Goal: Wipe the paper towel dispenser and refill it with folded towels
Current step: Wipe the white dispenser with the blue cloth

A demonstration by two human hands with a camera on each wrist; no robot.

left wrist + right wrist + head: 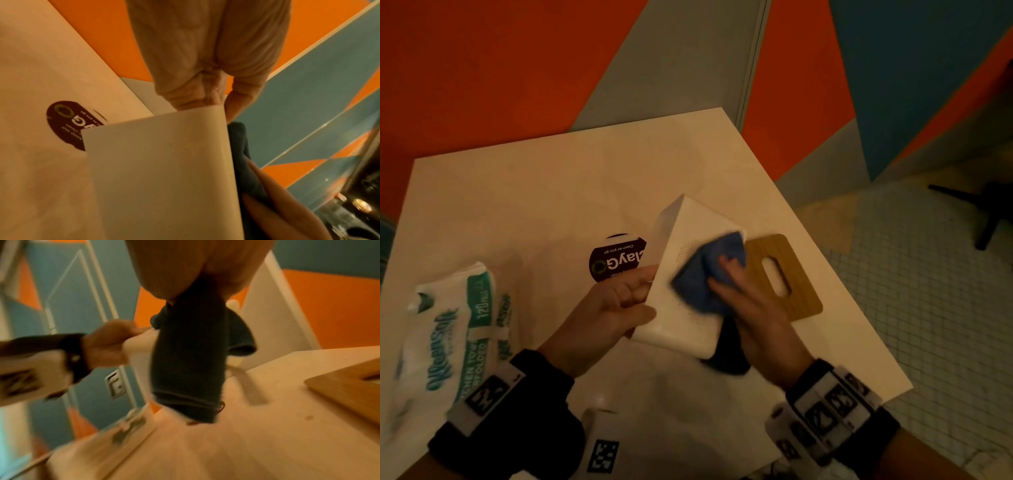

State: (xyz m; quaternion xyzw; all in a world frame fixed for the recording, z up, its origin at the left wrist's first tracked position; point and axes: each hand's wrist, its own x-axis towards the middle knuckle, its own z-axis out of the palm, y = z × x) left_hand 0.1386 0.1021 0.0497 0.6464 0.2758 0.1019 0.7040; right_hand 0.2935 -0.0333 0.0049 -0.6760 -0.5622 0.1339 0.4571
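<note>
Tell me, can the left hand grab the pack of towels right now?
Probably not yet. The left hand grips the white dispenser while the right hand wipes it with the blue cloth. The towel pack lies nearby, nothing between them.

The dispenser (698,274) in my grip looks like smooth, matt white plastic with a patch of fine dots. My blue cloth (709,274) is soft, ribbed fabric. The lid (784,274) beside it shows wood grain. The towel pack (448,335) wears glossy, crinkled plastic film. The table (551,192) is smooth and pale.
</note>
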